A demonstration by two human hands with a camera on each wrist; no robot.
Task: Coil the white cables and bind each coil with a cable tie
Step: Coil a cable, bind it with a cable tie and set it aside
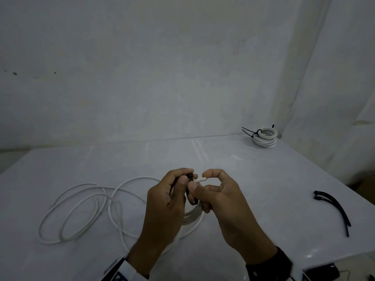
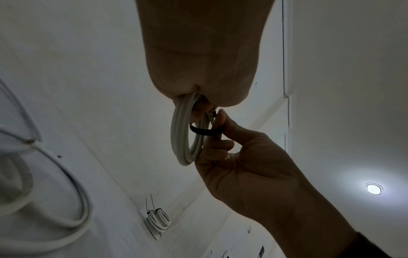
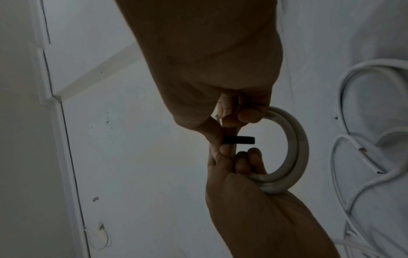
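Both hands meet above the table's middle. My left hand has its fingers curled round a small white cable coil and its thumb by the head of a black cable tie looped round the coil. My right hand pinches that tie, and a short white cable end sticks out under its index finger. The left wrist view shows the coil hanging from the fist, with the tie hooked by a right finger. In the right wrist view the coil is a ring crossed by the tie.
Loose white cable sprawls in loops on the white table to the left. Bound coils are stacked at the far right corner by the wall. Spare black ties lie near the right edge.
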